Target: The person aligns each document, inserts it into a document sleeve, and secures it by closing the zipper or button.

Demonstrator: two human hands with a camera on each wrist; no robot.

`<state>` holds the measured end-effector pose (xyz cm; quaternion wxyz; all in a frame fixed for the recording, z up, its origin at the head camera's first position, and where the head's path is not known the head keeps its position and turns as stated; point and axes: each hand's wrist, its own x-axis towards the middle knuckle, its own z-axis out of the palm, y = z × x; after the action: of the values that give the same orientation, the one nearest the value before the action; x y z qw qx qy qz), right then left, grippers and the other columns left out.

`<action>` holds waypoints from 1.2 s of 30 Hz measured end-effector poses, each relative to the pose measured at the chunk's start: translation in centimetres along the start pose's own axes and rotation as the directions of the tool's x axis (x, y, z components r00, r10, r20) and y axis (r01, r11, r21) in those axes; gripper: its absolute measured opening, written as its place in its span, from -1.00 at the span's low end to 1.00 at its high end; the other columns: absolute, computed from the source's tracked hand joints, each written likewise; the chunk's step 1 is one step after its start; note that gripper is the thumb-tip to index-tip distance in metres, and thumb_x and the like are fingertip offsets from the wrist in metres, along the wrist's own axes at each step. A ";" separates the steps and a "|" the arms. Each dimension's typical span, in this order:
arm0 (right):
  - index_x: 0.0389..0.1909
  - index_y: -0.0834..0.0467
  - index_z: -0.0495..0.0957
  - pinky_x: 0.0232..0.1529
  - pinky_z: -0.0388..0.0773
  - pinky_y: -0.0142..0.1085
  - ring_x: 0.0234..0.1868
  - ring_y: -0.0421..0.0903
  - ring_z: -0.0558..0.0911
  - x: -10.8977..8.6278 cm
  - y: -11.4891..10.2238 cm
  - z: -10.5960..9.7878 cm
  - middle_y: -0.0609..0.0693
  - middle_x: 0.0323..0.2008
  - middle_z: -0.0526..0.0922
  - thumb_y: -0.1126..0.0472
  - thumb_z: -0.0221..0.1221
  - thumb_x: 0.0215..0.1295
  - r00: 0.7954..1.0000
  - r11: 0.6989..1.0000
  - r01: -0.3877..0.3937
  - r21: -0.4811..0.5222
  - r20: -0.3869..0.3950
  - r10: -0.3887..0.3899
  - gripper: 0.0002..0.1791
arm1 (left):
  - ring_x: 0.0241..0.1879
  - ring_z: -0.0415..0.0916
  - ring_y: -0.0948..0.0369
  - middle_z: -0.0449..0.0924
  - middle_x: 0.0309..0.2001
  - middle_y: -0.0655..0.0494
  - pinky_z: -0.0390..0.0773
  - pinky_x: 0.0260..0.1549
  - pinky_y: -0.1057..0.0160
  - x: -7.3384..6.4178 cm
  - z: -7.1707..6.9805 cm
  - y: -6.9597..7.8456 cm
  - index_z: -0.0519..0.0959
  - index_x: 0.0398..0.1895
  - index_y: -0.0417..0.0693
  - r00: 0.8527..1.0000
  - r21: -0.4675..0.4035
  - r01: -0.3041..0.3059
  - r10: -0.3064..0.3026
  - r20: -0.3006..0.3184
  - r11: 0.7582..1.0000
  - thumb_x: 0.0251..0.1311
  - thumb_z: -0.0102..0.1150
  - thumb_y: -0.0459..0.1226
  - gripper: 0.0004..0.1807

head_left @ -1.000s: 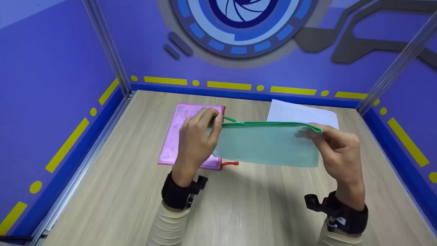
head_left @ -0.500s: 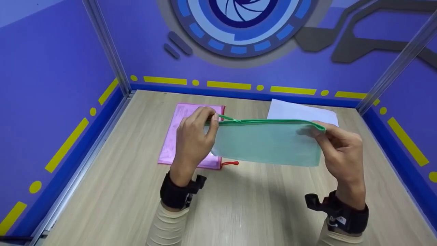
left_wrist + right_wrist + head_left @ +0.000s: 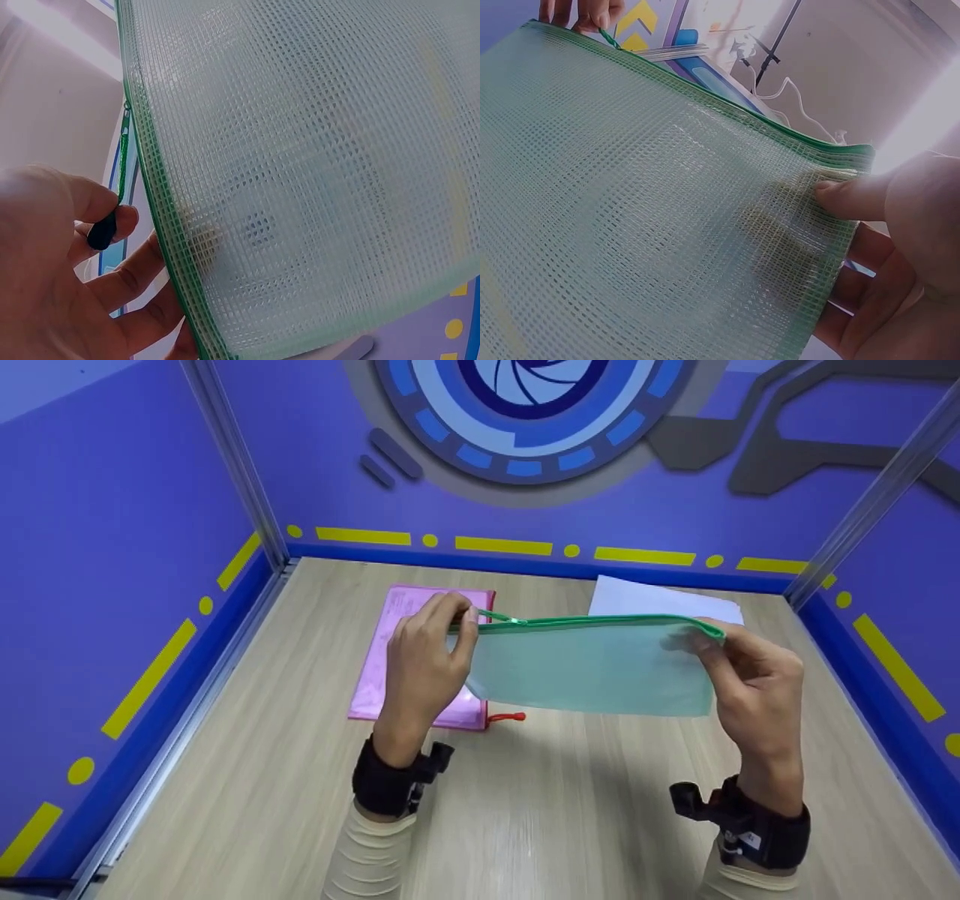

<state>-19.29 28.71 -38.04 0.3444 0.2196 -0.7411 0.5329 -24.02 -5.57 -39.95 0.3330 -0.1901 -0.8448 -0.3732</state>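
A translucent green mesh zipper pouch [image 3: 592,667] is held up above the table between both hands, its green zipper edge on top. My left hand [image 3: 431,649] pinches the zipper's green pull cord [image 3: 122,169] between thumb and index finger, and the cord's dark end [image 3: 103,232] hangs below the pinch. The other left fingers reach toward the pouch's zipper edge. At the opposite top corner, my right hand [image 3: 761,682] grips the pouch, thumb [image 3: 851,199] on the near face and fingers behind, showing through the mesh. The slider [image 3: 517,621] sits near the left hand.
A pink zipper pouch [image 3: 371,682] with a red pull [image 3: 508,717] lies flat on the wooden table [image 3: 247,735], partly behind the left hand. White paper sheets [image 3: 660,600] lie at the back right, partly covered by the green pouch. Blue-purple walls [image 3: 322,457] enclose the table.
My right hand has risen a little and shifted slightly right with its end of the green pouch. My left hand has drifted slightly left and up, still pinching the pull cord.
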 end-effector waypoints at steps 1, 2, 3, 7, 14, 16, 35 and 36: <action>0.00 0.50 0.70 -0.11 0.68 -0.41 -0.22 -0.12 0.82 0.0 0.0 0.0 0.24 -0.25 0.81 0.65 0.17 0.38 1.000 1.000 -0.007 -0.010 -0.005 0.007 -0.75 | -0.23 0.59 0.18 0.67 -0.21 0.13 0.56 -0.15 0.06 0.0 0.0 0.0 0.65 -0.12 -0.05 1.000 0.003 0.002 -0.002 0.000 1.000 0.60 0.07 -0.16 -0.78; 0.01 0.50 0.70 -0.10 0.68 -0.41 -0.21 -0.13 0.82 0.0 -0.1 0.0 0.22 -0.24 0.81 0.64 0.18 0.38 1.000 1.000 -0.013 -0.016 -0.010 0.013 -0.74 | -0.22 0.60 0.18 0.67 -0.21 0.13 0.56 -0.14 0.06 0.0 0.0 0.0 0.66 -0.11 -0.04 1.000 0.003 0.003 -0.003 0.000 1.000 0.60 0.07 -0.16 -0.78; 0.01 0.50 0.71 -0.10 0.68 -0.41 -0.21 -0.13 0.82 0.0 -0.1 0.0 0.21 -0.23 0.81 0.64 0.18 0.38 1.000 1.000 -0.021 -0.014 -0.016 0.021 -0.75 | -0.21 0.61 0.17 0.67 -0.20 0.12 0.56 -0.12 0.05 0.0 -0.1 0.0 0.66 -0.11 -0.05 1.000 0.002 0.005 -0.005 0.000 1.000 0.60 0.07 -0.16 -0.78; 0.01 0.48 0.71 -0.09 0.68 -0.42 -0.21 -0.15 0.82 -0.1 -0.1 0.1 0.17 -0.21 0.82 0.61 0.19 0.40 0.998 0.999 -0.046 -0.025 -0.039 0.045 -0.75 | -0.17 0.64 0.16 0.68 -0.19 0.11 0.57 -0.03 0.00 0.0 -0.1 0.0 0.66 -0.10 -0.06 1.000 -0.002 0.007 -0.007 0.009 1.000 0.61 0.07 -0.16 -0.78; 0.00 0.56 0.67 -0.10 0.67 -0.36 -0.22 -0.06 0.82 0.1 -0.2 0.1 0.27 -0.23 0.80 0.61 0.18 0.41 0.993 0.992 -0.050 0.115 -0.097 0.061 -0.78 | -0.19 0.62 0.15 0.68 -0.20 0.12 0.56 -0.01 -0.02 0.1 -0.1 -0.1 0.66 -0.11 -0.05 1.000 0.002 0.009 -0.009 0.002 1.000 0.61 0.06 -0.16 -0.77; -0.01 0.59 0.66 -0.10 0.67 -0.35 -0.23 -0.05 0.82 0.1 -0.2 0.1 0.27 -0.23 0.80 0.62 0.16 0.41 0.993 0.987 -0.036 0.154 -0.109 0.053 -0.79 | -0.19 0.63 0.16 0.68 -0.20 0.14 0.55 -0.03 -0.02 0.1 -0.2 -0.2 0.66 -0.13 -0.04 1.000 0.007 0.012 -0.012 -0.007 1.000 0.61 0.05 -0.15 -0.77; -0.04 0.65 0.61 -0.08 0.62 -0.29 -0.17 0.02 0.75 0.2 -0.4 0.1 0.23 -0.22 0.78 0.58 0.19 0.42 0.963 0.960 -0.040 0.277 -0.247 0.111 -0.81 | -0.19 0.63 0.16 0.68 -0.18 0.13 0.59 -0.12 0.09 0.0 -0.2 -0.5 0.67 -0.10 -0.04 0.998 -0.004 0.060 -0.060 0.013 0.998 0.61 0.06 -0.13 -0.75; -0.04 0.65 0.61 -0.08 0.61 -0.29 -0.17 0.02 0.74 0.3 -0.4 0.2 0.23 -0.22 0.78 0.57 0.20 0.42 0.961 0.961 -0.044 0.273 -0.252 0.115 -0.81 | -0.19 0.63 0.15 0.67 -0.18 0.13 0.60 -0.14 0.10 0.0 -0.2 -0.5 0.67 -0.10 -0.05 0.998 -0.010 0.066 -0.066 0.014 0.998 0.62 0.06 -0.13 -0.75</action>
<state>-19.23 28.44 -37.63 0.3863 0.1600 -0.6186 0.6652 -24.26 -6.06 -40.12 0.3138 -0.1665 -0.8509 -0.3870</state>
